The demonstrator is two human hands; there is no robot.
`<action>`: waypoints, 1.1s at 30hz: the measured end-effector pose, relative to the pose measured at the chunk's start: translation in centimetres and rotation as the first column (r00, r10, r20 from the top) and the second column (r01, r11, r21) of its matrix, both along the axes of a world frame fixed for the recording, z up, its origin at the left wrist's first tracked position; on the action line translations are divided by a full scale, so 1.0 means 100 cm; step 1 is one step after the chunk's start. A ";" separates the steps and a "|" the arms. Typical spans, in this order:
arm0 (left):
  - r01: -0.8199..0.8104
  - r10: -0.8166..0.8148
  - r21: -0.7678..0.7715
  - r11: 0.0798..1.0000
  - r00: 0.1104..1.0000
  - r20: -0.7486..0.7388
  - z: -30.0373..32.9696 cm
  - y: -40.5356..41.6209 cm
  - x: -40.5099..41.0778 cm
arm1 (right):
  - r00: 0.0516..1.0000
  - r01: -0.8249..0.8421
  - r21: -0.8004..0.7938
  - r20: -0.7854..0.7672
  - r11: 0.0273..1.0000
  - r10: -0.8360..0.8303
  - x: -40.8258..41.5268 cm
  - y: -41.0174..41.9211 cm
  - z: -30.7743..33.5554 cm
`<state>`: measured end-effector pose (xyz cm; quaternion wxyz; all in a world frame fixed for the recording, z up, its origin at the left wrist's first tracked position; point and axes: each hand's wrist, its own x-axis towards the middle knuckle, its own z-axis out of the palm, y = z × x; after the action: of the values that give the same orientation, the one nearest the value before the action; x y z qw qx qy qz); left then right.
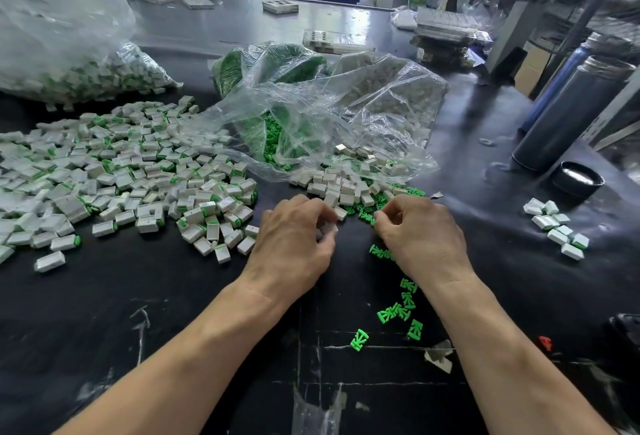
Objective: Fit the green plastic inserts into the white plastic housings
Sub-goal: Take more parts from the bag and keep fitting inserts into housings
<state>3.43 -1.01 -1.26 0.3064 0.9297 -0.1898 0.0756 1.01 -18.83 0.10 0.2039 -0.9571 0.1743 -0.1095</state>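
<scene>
My left hand (294,237) lies knuckles up at the table's middle, fingers curled round a white plastic housing (327,228) that shows only partly between them. Another white housing (341,213) lies at its fingertips. My right hand (419,233) is beside it, fingers curled, fingertips at a green insert (373,218) on the edge of a mixed heap of white housings (346,188) and green inserts. Whether it pinches that insert is hidden. Loose green inserts (398,311) lie scattered under and behind my right wrist.
A wide pile of white housings with green inserts fitted (131,171) covers the left of the black table (173,313). Clear plastic bags (311,105) of green and white parts lie behind the heap. A small cluster of housings (554,226), a dark flask (568,115) and its cap (576,178) sit right.
</scene>
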 end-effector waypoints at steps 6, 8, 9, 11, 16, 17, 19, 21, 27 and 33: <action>-0.015 0.010 -0.177 0.984 1.000 -0.029 0.006 0.003 -0.004 | 0.967 -0.102 0.411 0.255 0.906 -0.006 -0.001 0.003 -0.006; -0.016 0.009 -0.199 0.980 0.999 -0.037 0.006 0.003 -0.006 | 0.956 -0.141 0.466 0.293 0.874 -0.002 0.000 0.005 -0.009; -0.015 0.008 -0.213 0.977 0.999 -0.035 0.006 0.003 -0.007 | 0.953 -0.155 0.482 0.304 0.862 0.001 0.000 0.006 -0.010; -0.016 0.007 -0.250 0.968 0.999 -0.039 0.008 0.003 -0.007 | 0.951 -0.171 0.508 0.309 0.844 0.006 0.001 0.007 -0.012; -0.009 -0.002 -0.279 0.960 0.999 -0.039 0.010 0.003 -0.007 | 0.952 -0.174 0.592 0.307 0.787 -0.020 0.001 0.007 -0.015; -0.009 -0.002 -0.279 0.960 0.999 -0.037 0.009 0.003 -0.007 | 0.950 -0.178 0.598 0.310 0.781 -0.021 0.001 0.008 -0.015; -0.007 -0.003 -0.284 0.959 0.999 -0.037 0.009 0.003 -0.007 | 0.946 -0.189 0.606 0.323 0.773 -0.021 0.000 0.009 -0.015; -0.012 -0.004 -0.309 0.951 0.999 -0.052 0.008 0.003 -0.006 | 0.942 -0.204 0.613 0.336 0.763 -0.017 0.000 0.011 -0.013; -0.047 -0.058 -0.501 0.864 0.980 -0.192 0.006 0.004 -0.003 | 0.923 -0.294 0.667 0.385 0.685 0.021 -0.005 0.017 -0.009; -0.013 -0.106 -0.550 0.835 0.977 -0.185 0.005 0.004 -0.003 | 0.882 -0.416 0.711 0.466 0.568 0.062 -0.010 0.021 -0.001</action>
<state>3.09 -0.59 -0.75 0.5793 0.8009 -0.1498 0.0217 -0.04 -16.71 -0.03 0.6506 -0.7375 0.0259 -0.1795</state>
